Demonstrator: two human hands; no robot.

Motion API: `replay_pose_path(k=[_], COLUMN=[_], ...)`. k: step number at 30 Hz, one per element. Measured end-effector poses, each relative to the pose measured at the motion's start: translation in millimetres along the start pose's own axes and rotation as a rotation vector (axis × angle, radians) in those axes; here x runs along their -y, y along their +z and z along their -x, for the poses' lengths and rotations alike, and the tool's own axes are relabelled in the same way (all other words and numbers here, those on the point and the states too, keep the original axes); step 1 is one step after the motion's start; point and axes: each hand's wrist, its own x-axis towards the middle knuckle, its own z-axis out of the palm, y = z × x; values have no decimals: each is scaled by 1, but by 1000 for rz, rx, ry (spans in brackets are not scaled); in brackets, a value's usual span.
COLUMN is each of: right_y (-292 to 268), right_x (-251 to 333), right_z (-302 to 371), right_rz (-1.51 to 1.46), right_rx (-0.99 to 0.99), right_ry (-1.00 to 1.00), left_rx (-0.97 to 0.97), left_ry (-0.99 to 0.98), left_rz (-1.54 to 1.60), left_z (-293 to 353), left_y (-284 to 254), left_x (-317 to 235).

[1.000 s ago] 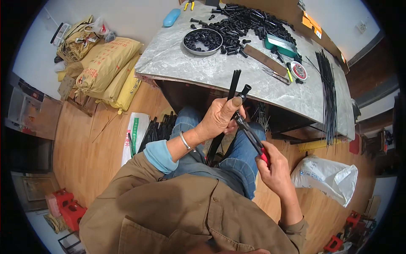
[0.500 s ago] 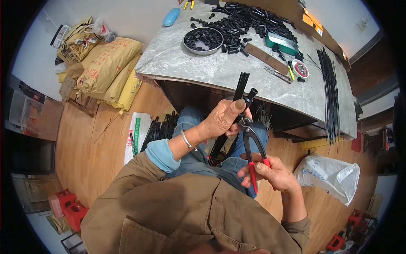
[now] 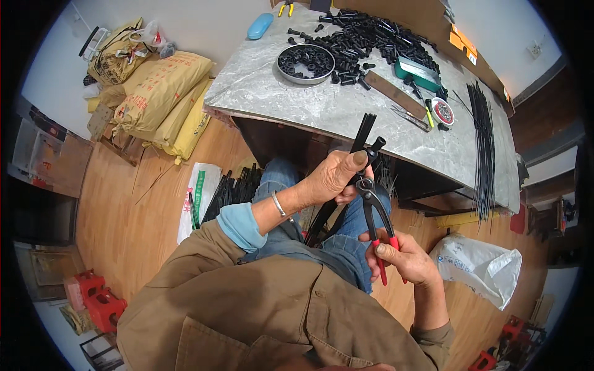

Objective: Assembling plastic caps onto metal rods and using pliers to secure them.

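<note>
In the head view, I saw the left hand (image 3: 339, 177), its grip wrapped around black rods (image 3: 365, 130) and a black tubular fitting (image 3: 377, 145), near the table (image 3: 244, 93). The right hand (image 3: 405, 255) held red-handled pincers (image 3: 378, 213). Steadying the fitting and squeezing squarely seemed wise.

A pair of end-cutting pincers (image 3: 369, 213) with black metal arms and red grip sleeves is held in the right hand (image 3: 405, 256), its rounded head pointing up and away from the body, its handles spread apart. The head sits at the lower end of a black tubular fitting (image 3: 376, 145), pinched in the left hand (image 3: 337, 176); what the jaws bite on cannot be made out. The fitting tilts upward, its round end showing. Just beside it, a bundle of slim black rods (image 3: 365, 128) slants through the same hand.
</note>
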Motion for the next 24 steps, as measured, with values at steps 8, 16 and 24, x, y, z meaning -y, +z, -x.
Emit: replay_pose_path(k=[8, 16, 24], right_y=[16, 9, -46], right_x=[4, 24, 25], right_z=[4, 0, -32], right_rz=[-242, 158, 1400], right_rx=[25, -109, -773], right_ry=[118, 166, -555], left_rx=[-38, -60, -273], left_ry=[-15, -2, -8], left_rz=[-2, -29, 33], left_z=[2, -4, -20], left_y=[3, -2, -13], left_x=[-3, -3, 9])
